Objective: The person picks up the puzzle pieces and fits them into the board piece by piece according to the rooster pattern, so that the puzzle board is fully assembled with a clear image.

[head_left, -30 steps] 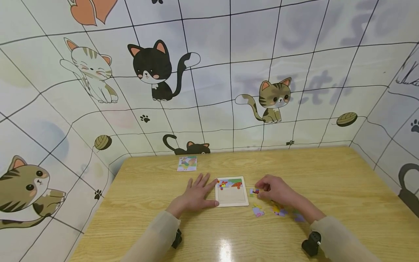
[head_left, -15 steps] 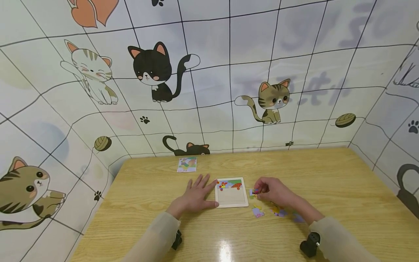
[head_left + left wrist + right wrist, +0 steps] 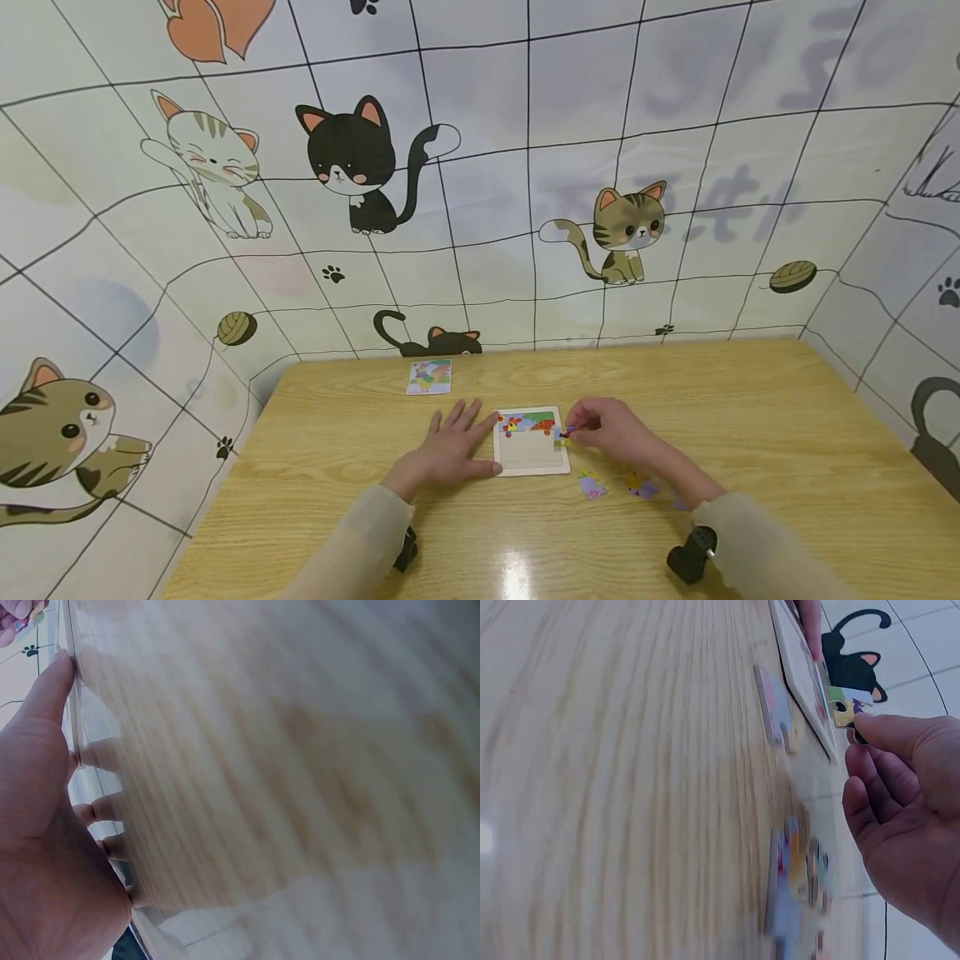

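"Where the left hand (image 3: 447,452) lies, what do I have?"

"Fingers spread and relaxed, reaching the pale, square, rimmed board (image 3: 525,456); wood-grained table (image 3: 592,550) beneath."

"And the right hand (image 3: 617,431)?"

"Thumb and finger pinching one thin, knobbed puzzle piece (image 3: 847,714) at the board's right rim; contact, I cannot tell. Loose pieces (image 3: 592,486), flat, lobed, nearby."

"Changes on my feed since half a second ago?"

"One: puzzle piece, shifted left from beside the board to its rim. Other hand, unmoved."
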